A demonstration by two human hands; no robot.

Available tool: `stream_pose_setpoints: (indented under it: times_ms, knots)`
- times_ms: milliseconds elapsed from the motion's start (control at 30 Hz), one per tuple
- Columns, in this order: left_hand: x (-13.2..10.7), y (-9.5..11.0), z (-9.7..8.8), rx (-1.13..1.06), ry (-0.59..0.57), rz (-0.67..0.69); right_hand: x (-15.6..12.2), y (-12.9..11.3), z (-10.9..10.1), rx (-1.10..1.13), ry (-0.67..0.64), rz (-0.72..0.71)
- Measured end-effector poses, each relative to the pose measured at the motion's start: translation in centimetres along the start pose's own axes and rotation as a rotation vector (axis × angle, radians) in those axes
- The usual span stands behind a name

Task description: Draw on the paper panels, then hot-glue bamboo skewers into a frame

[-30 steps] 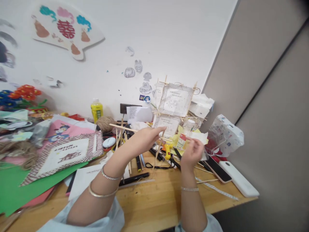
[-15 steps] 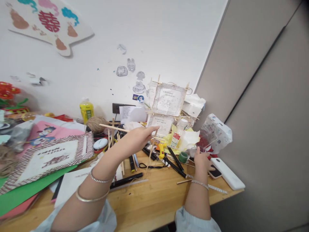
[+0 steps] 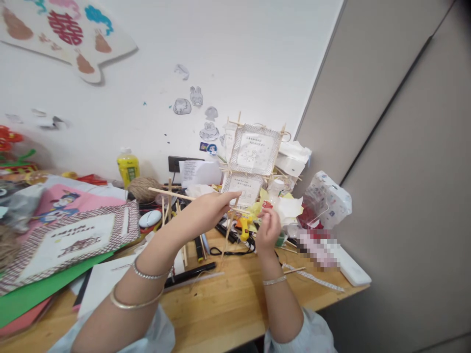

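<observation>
My left hand (image 3: 206, 213) is raised over the desk, fingers pinched on a frame of thin wooden sticks (image 3: 170, 194) that juts left and hangs down below the hand. My right hand (image 3: 269, 228) is lifted just right of it, fingers curled round a small bottle with a red-and-white label (image 3: 267, 204). Both wrists wear thin bracelets. A yellow glue gun (image 3: 243, 226) lies on the desk between the hands.
A finished paper-and-stick lantern (image 3: 254, 156) stands at the back against the wall. A ball of twine (image 3: 142, 188), a yellow bottle (image 3: 127, 166), patterned papers (image 3: 73, 235), green card (image 3: 44, 287), black pens (image 3: 191, 273) and a white flat device (image 3: 353, 272) crowd the wooden desk (image 3: 228, 304).
My right hand went down to the desk's right side by the phone, then came back up beside the left hand holding the small bottle. The left hand kept the stick frame aloft.
</observation>
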State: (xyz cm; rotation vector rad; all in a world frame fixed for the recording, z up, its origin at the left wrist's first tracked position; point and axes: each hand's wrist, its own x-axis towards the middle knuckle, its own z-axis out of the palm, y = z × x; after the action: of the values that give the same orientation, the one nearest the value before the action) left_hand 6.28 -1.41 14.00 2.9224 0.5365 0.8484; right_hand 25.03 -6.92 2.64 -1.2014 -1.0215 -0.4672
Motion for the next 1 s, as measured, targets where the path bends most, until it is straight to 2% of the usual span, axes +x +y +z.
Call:
stream_pose_setpoints:
  times_ms: [67,133,267,367,533,667,833,1000]
  knots:
    - [0.0,0.1,0.0,-0.014,0.003,0.008,-1.1,-0.7,1.0,0.179,-0.128,0.016]
    - [0.0,0.1,0.1,-0.024,0.011,0.021,-1.8,-1.3,1.6,0.325,-0.197,0.059]
    - [-0.1,0.0,0.4,-0.015,0.031,0.051,-1.4,-2.4,2.6,0.461,-0.183,0.135]
    - [-0.1,-0.3,0.6,-0.016,0.054,0.082,0.1,-3.2,3.5,0.502,-0.136,0.083]
    - [0.0,-0.3,0.5,-0.033,0.029,0.079,2.0,-4.0,4.5,0.525,-0.095,-0.001]
    - [-0.1,-0.4,0.6,-0.03,0.05,0.077,0.7,-3.5,4.5,0.468,-0.095,0.059]
    - [-0.1,-0.8,1.0,-0.021,0.044,0.089,-1.6,-2.5,4.8,0.465,-0.161,0.099]
    - [-0.1,-0.8,1.1,-0.03,0.064,0.102,-2.3,-2.1,5.4,0.464,-0.161,0.143]
